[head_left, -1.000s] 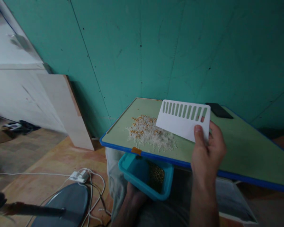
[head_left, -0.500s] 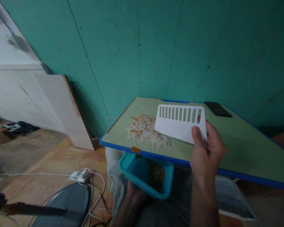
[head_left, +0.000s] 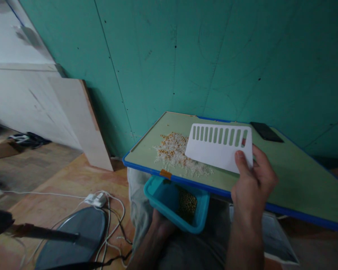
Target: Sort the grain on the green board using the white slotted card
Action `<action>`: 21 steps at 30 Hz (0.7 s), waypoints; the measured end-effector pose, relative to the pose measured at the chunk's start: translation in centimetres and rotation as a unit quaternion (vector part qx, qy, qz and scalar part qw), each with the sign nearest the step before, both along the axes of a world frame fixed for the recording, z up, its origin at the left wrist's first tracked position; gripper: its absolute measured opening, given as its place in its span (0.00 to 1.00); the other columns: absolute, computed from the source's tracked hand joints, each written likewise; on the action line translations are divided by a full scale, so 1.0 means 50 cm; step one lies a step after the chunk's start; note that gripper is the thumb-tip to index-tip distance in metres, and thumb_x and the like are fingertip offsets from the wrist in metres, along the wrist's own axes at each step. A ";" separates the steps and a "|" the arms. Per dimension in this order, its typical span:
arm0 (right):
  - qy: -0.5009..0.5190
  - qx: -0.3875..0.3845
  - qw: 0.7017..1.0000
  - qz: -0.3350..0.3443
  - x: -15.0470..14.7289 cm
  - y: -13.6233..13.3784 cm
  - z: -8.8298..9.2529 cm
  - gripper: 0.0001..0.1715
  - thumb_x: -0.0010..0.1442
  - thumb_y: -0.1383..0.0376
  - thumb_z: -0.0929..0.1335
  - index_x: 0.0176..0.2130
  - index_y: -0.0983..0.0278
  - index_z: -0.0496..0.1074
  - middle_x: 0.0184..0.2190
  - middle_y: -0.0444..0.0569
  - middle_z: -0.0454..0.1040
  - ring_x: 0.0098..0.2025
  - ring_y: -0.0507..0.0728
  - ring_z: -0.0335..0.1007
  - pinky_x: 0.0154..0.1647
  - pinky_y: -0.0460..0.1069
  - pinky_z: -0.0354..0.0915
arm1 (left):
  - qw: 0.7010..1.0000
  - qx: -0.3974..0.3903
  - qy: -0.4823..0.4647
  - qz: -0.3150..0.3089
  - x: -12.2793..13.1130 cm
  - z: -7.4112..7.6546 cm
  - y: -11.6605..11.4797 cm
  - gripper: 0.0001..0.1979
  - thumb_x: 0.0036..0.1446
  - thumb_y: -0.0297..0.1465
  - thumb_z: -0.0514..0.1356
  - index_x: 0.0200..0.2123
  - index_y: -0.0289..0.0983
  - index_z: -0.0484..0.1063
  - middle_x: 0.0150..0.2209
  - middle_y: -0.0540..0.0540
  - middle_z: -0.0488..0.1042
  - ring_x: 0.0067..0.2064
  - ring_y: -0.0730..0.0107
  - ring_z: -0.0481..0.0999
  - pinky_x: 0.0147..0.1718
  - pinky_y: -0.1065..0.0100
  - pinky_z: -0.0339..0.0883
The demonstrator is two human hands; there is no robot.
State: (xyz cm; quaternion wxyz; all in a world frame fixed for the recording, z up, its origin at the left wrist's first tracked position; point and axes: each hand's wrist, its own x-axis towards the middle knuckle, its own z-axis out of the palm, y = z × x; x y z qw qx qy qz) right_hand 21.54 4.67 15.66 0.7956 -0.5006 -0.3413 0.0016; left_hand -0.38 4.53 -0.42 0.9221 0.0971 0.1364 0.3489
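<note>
My right hand (head_left: 252, 183) grips a white slotted plastic scraper (head_left: 218, 146) by its right edge, thumb on the front. The scraper stands over the right side of a heap of white rice mixed with yellow kernels (head_left: 178, 153) on a green board with a blue rim (head_left: 295, 176). My left hand (head_left: 161, 226) is below the board's near edge, holding up a teal plastic tub (head_left: 165, 195) from underneath. The tub has yellow kernels in it. The left hand's fingers are mostly hidden by the tub.
A black phone (head_left: 266, 131) lies at the board's far right. A teal wall stands close behind. On the wooden floor at the left are white cables with a power adapter (head_left: 97, 200), a dark round base (head_left: 73, 238) and a leaning light panel (head_left: 81, 123).
The scraper has dipped slightly lower and nearer the heap and stays in my right hand. The view has shifted a little; the tub stays under the board's edge.
</note>
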 end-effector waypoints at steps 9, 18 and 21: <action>0.033 0.013 0.999 0.028 -0.014 -0.009 0.013 0.26 0.62 0.53 0.87 0.57 0.59 0.93 0.55 0.53 0.94 0.55 0.68 0.91 0.74 0.70 0.78 | 1.000 -0.021 -0.017 -0.011 0.004 0.030 -0.002 0.23 0.76 0.50 0.65 0.35 0.45 0.95 0.52 0.39 0.97 0.83 0.40 0.77 0.87 0.43 0.59; 0.031 0.026 0.998 0.047 -0.010 -0.008 0.014 0.22 0.61 0.55 0.87 0.53 0.59 0.93 0.49 0.51 0.93 0.53 0.66 0.89 0.73 0.68 0.78 | 0.997 0.033 -0.062 -0.037 0.011 0.018 -0.004 0.24 0.70 0.59 0.72 0.45 0.48 0.97 0.65 0.41 0.93 0.91 0.45 0.61 0.89 0.44 0.58; 0.032 0.021 0.998 0.051 -0.008 -0.008 0.012 0.22 0.60 0.55 0.88 0.52 0.59 0.93 0.48 0.51 0.93 0.51 0.65 0.89 0.72 0.68 0.79 | 0.997 0.039 -0.060 -0.019 0.015 0.026 -0.015 0.30 0.65 0.61 0.76 0.57 0.48 0.95 0.70 0.42 0.90 0.91 0.42 0.63 0.87 0.43 0.64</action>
